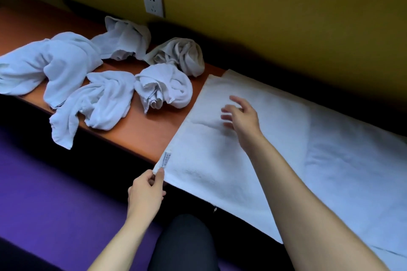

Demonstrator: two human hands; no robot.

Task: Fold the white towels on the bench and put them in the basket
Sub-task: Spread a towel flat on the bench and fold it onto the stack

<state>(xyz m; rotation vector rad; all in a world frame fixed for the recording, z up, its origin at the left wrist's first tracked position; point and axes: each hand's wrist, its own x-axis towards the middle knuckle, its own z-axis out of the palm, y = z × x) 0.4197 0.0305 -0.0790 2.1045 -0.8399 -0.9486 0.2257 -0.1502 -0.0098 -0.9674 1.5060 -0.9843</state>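
A: Nearest us, the left hand (146,187) pinches the near-left corner of the large flat white terry towel (253,138), right by its small printed label (166,158). Thumb and fingers are closed on the hem.

B: And that corner hangs past the front edge of the orange-brown wooden tabletop (141,132). My worry: if the pinch slips or pulls too hard, the near side could slide off toward the purple floor (55,193).

A: Farther in, the right hand (240,114) is over the towel's left part, fingers spread and relaxed, holding nothing. It's blurred, so I can't tell whether it touches the cloth.

B: There are soft ridges under it. If the fold goes over those, I'd expect a lumpy, crooked result. And with only one corner held, the edges may not meet squarely.

A: Beyond, to the left, lie five crumpled white towels (66,66), some touching one another, the nearest one (92,103) drooping over the front edge.

B: That one could drop by its own weight, or get dragged if the flat towel is swung leftward; they lie near each other.

A: At the back, a white wall socket (153,3) on the mustard-yellow wall (264,6). No basket in view.

B: So carrying a folded towel there means turning away, and a loose fold could open.
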